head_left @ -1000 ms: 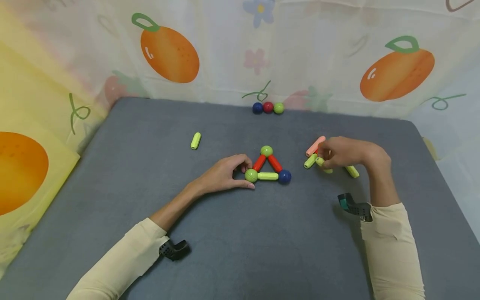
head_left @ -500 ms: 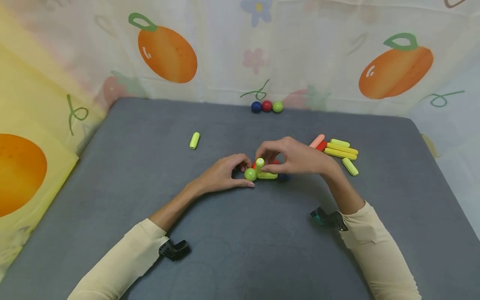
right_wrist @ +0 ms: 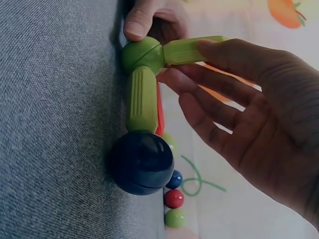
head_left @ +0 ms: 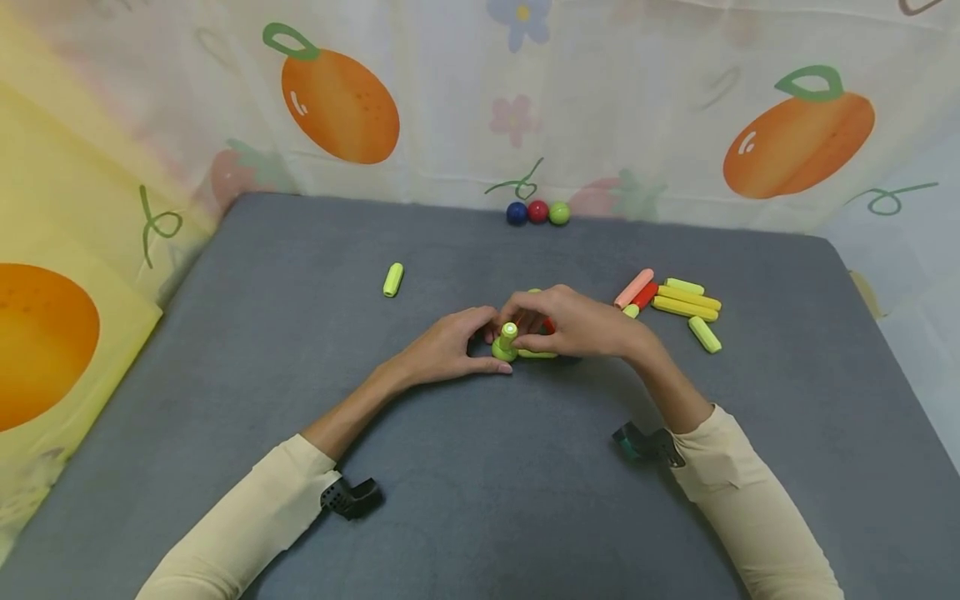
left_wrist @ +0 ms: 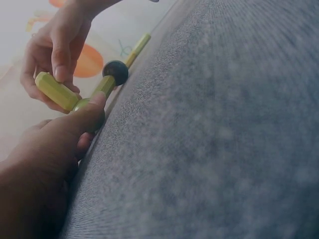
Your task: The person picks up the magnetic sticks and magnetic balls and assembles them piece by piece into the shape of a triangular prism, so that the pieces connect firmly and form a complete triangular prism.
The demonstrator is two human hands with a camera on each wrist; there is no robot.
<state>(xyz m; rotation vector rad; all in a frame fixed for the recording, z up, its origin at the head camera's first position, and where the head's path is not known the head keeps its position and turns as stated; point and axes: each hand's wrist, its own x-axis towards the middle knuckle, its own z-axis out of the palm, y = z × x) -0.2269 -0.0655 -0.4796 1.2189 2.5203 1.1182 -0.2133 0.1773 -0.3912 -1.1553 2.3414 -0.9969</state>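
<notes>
A triangle of balls and rods lies on the table. My left hand (head_left: 450, 346) holds the light green ball (right_wrist: 142, 55) at its near left corner between thumb and fingers. Over that ball my right hand (head_left: 573, 321) pinches a short light green rod (right_wrist: 182, 51), which stands up from the ball with its lower end right at the ball's surface. Another light green rod (right_wrist: 142, 99) runs from this ball to the dark blue ball (right_wrist: 142, 162). Behind them a red rod (right_wrist: 160, 112) shows in part. In the head view my right hand hides much of the triangle.
To the right lie a pink rod (head_left: 633, 287), a red rod (head_left: 645, 294), yellow rods (head_left: 686, 307) and light green rods (head_left: 704, 334). A lone light green rod (head_left: 393, 280) lies to the left. Blue, red (head_left: 537, 212) and green balls line the back edge by the printed curtain (head_left: 450, 100).
My right hand has picked a light green rod from the pile at right, carried it left and set its end against the corner ball. My left hand has kept its place.
</notes>
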